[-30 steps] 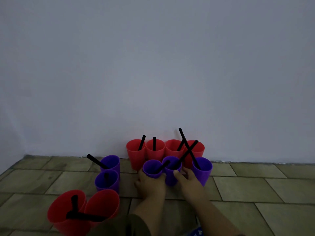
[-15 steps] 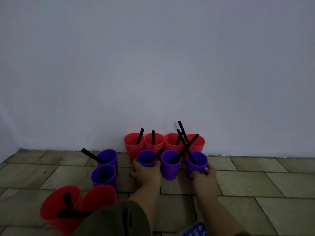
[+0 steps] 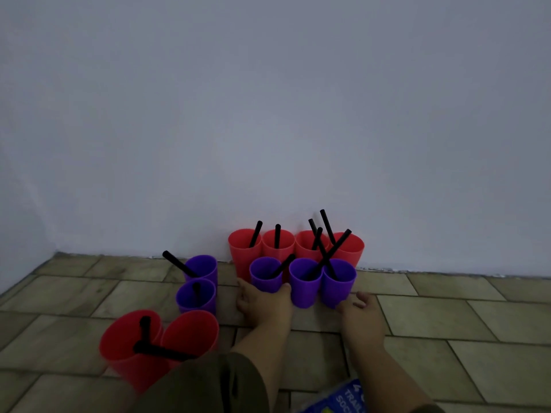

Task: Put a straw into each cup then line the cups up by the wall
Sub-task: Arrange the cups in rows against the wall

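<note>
Hands differ from half a second ago: the right hand [image 3: 362, 312] has let go of the rightmost purple cup [image 3: 338, 281] and lies open on the floor [image 3: 447, 308] just before it, while the left hand [image 3: 264, 302] still clasps the leftmost purple cup [image 3: 265, 274]. Four red cups [image 3: 295, 245] stand against the wall [image 3: 268, 114], three purple ones touching in front. Bare tiles run rightward along the wall.

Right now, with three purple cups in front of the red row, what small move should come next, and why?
Probably move the left hand over to the nearer loose purple cup and slide it into the purple row. Both hands rest at that row's base, while four cups with straws sit apart on the left.
</note>
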